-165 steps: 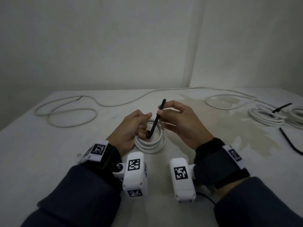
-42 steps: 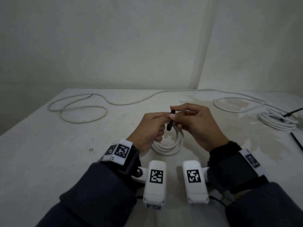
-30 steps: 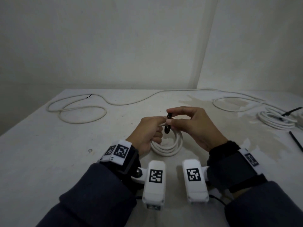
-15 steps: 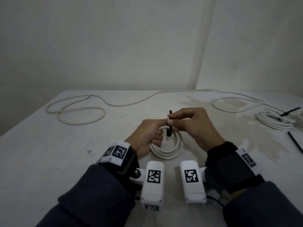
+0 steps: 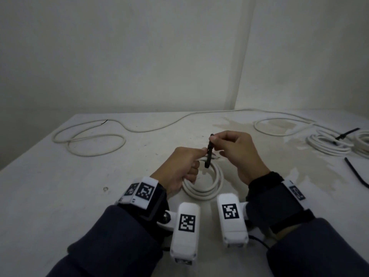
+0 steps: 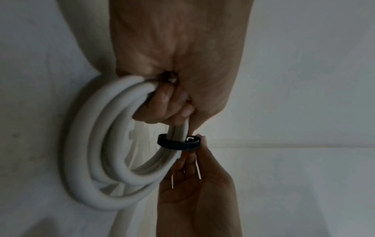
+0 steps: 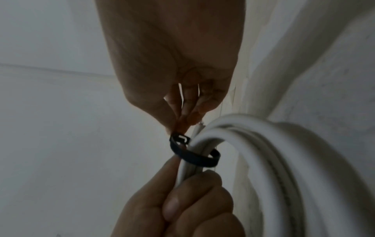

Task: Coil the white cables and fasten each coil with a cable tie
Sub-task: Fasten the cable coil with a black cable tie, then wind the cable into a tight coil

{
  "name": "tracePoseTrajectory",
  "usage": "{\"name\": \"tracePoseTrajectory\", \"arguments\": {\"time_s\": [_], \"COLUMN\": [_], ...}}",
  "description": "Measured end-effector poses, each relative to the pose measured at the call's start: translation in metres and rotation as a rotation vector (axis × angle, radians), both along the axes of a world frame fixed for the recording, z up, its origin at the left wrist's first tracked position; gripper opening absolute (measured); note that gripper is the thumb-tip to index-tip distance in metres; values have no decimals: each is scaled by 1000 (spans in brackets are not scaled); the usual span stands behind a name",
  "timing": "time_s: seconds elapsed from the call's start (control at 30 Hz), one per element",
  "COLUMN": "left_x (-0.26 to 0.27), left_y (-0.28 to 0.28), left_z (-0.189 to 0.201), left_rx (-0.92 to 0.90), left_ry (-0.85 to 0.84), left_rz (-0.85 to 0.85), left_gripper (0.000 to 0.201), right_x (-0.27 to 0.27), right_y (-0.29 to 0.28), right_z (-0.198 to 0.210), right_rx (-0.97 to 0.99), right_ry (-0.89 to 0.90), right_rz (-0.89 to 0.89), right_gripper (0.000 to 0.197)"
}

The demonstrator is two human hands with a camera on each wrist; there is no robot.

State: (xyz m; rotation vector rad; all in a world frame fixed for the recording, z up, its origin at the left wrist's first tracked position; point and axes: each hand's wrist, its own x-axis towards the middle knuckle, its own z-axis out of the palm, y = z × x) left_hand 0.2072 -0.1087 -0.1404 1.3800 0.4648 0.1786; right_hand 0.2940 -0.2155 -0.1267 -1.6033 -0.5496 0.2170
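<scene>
The left hand [image 5: 180, 166] is curled around a white cable coil [image 5: 205, 186] and holds the turns together in its fist. The lower part of the coil rests on the tabletop [image 5: 60, 186], in the middle, just in front of the person. In the left wrist view the fingers [image 6: 162, 109] are closed on the bundle of turns, and the rest of the coil [image 6: 91, 152] hangs in a round loop beside the hand.

A black cable tie [image 5: 208, 154] goes around the bundle, very near to the left fingers. In the wrist views it makes a closed loop [image 6: 178, 142] around the white turns, with its small head [image 7: 180, 138] at one side. The loop looks a little loose; how tight it is, I cannot tell. The right hand [image 5: 237, 154] pinches the free end of the tie between thumb and fingertips, and this end stands up above the coil. The other fingers of this hand are bent.

At the far left of the tabletop lies a loose white cable [image 5: 89, 140] in wide curves, and it runs along the back edge to the right. At the far right lie two more white coils [image 5: 327, 142], one with a black tie [image 5: 347, 132] on it. A separate black tie [image 5: 355, 174] lies alone near the right edge.
</scene>
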Motion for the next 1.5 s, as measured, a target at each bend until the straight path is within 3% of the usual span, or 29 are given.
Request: {"name": "tracePoseTrajectory", "arguments": {"time_s": [0.13,0.27,0.4,0.53,0.63,0.73,0.87,1.0,1.13,1.3,1.5], "left_x": [4,6,2,0,1,2,4,2,0,0,-1], "left_y": [-7,-3,1,1,4,8,9,7,2,1,-4], "left_z": [-1,-6,-6,-6,-8,-8,-9,-6,-6,-6,-2], "left_rx": [-28,-57,-15,-45,-118,-291,-289,-239,-12,105,181], "left_ry": [80,84,55,-69,-58,-80,-80,-118,-186,-190,-173], "left_rz": [-22,60,36,-15,10,51,48,8,4,14,17], "left_gripper": [17,15,24,17,19,15,19,15,23,22,19], "right_x": [0,-7,-10,-6,-3,-4,-3,-2,-1,1,-4], "right_y": [-1,0,-2,-2,-2,-3,-4,-4,-2,3,-1], "right_z": [1,4,6,10,6,6,3,4,2,-3,-3], "right_rx": [198,252,259,372,204,31,-31,3,28,53,15], "right_ry": [101,130,187,319,137,8,-65,-78,-95,-29,64], "right_rz": [-118,73,313,215,125,193,196,164,138,83,28], "right_gripper": [23,23,28,17,11,4,10,11,13,27,30]}}
